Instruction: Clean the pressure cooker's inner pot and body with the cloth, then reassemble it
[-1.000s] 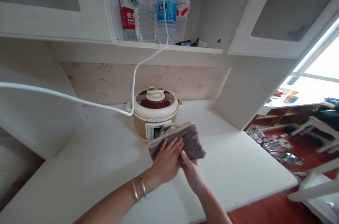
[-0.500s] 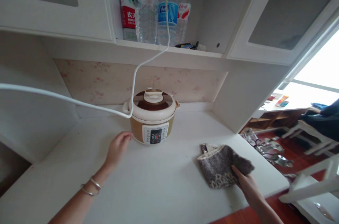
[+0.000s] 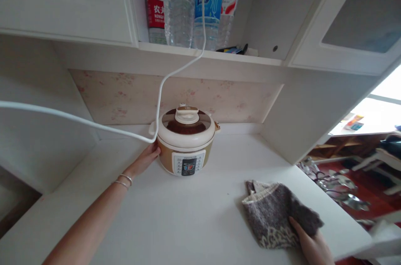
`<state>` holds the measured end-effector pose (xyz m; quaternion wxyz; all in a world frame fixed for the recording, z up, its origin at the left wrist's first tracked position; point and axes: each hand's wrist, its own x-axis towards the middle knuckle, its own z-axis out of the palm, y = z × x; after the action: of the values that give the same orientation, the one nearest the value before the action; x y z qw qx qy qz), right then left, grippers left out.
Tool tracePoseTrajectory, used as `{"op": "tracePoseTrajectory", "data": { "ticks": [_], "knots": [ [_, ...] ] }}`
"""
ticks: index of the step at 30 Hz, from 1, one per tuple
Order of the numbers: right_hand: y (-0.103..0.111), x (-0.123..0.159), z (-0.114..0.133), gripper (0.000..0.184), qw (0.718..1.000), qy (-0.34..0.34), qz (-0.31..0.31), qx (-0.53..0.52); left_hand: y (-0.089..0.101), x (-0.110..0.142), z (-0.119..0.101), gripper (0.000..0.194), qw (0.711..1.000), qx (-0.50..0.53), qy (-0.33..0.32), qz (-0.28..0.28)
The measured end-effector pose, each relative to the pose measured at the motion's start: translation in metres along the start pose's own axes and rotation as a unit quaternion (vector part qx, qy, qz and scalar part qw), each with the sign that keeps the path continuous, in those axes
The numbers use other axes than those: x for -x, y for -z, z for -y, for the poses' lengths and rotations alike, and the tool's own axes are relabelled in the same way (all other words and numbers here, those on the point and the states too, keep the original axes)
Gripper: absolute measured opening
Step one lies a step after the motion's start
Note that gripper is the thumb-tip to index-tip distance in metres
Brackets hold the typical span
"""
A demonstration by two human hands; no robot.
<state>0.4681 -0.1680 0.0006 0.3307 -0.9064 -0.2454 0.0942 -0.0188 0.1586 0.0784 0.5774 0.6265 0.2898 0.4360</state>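
An electric pressure cooker point(image 3: 166, 156) with a cream rim, brown lid and front control panel stands upright on the white counter. My left hand point(image 3: 146, 160), with bangles at the wrist, presses against its left side just below the side handle, thumb toward the front. The far fingers are partly hidden there. At the right, my right hand point(image 3: 313, 244) is closed on the edge of a folded grey-brown knitted cloth point(image 3: 272, 210) with a cream pattern. The cloth lies over the counter's right part.
A white cord point(image 3: 94, 125) hangs in front of the cooker and crosses to the left. Above, an open cabinet shelf point(image 3: 250, 60) holds several plastic bottles point(image 3: 180, 14). Beyond the counter's right edge, metal items point(image 3: 338, 190) lie low near the red floor.
My left hand has moved forward from beside the cooker onto its left side. My right hand still holds the cloth, which appears lower and farther right as the view shifts.
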Motion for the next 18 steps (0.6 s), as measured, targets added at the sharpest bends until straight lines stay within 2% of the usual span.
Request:
{"op": "tracePoseTrajectory", "data": {
  "ticks": [2,5,9,13,18],
  "knots": [
    [-0.002,0.007,0.004,0.077,0.998,-0.019,0.010,0.051,0.000,-0.005,0.002,0.087,1.000,0.018,-0.001,0.008],
    [-0.009,0.011,0.009,0.079,0.995,-0.045,0.013,0.084,-0.004,-0.012,0.003,0.084,0.999,0.034,0.009,0.021],
    [-0.017,0.007,0.011,0.079,0.994,-0.056,0.032,0.089,-0.023,-0.029,0.007,0.085,0.999,0.032,-0.005,0.014],
    [-0.019,0.008,0.015,0.079,0.994,-0.063,0.041,0.074,-0.056,-0.052,0.020,0.086,0.998,0.034,-0.025,0.039],
    [-0.018,0.014,0.020,0.085,0.994,-0.069,0.036,0.076,-0.116,-0.081,0.043,0.088,0.998,0.028,-0.038,0.042]
  ]
}}
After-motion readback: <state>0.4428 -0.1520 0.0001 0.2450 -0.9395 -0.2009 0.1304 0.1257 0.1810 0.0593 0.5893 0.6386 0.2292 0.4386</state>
